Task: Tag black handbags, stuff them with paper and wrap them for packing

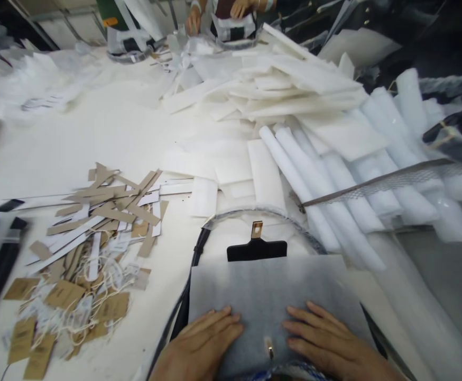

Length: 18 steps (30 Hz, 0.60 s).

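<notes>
A black handbag lies on the table in front of me, mostly hidden under a pale translucent sheet. Its black closure tab with a gold clasp sticks out past the sheet's far edge. The wrapped handle arches beyond that. My left hand rests flat on the sheet's left part, fingers stretched out. On the right part my right hand lies flat too, fingers spread. Between the hands a small gold fitting shows at the sheet's near part.
To the left are a heap of cardboard strips and several brown hang tags with strings. Rolled white foam lies at the right, loose white sheets behind. Another person's hands handle a bag across the table.
</notes>
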### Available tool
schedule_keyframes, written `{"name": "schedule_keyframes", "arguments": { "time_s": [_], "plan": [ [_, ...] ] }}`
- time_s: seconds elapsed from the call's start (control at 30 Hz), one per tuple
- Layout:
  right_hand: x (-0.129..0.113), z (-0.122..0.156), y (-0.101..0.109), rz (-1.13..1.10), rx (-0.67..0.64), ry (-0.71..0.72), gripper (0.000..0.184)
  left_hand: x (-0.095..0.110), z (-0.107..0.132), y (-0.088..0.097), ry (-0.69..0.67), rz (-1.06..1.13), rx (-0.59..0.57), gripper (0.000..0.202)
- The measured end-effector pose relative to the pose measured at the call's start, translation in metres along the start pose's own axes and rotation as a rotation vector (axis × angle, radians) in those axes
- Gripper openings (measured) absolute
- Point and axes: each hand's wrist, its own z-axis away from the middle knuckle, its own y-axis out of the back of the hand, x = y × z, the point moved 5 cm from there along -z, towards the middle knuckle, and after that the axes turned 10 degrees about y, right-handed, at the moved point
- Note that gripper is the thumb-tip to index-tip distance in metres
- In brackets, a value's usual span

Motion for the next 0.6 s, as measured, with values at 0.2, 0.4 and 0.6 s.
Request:
{"name": "schedule_keyframes", "arguments": {
  "time_s": [0.2, 0.4, 0.6],
  "plan": [
    [0.015, -0.033, 0.033, 0.151, 0.035, -0.157, 0.045, 0.012, -0.043, 0.017, 0.032, -0.190, 0.155, 0.030],
    [0.025, -0.045, 0.022, 0.247, -0.010, -0.225, 0.036, 0.003, -0.051, 0.003, 0.141, -0.299, 0.128, 0.054],
    [0.031, -0.055, 0.037, 0.240, 0.044, -0.293, 0.037, 0.001, -0.058, 0.020, 0.144, -0.199, 0.116, 0.046]
  ]
}}
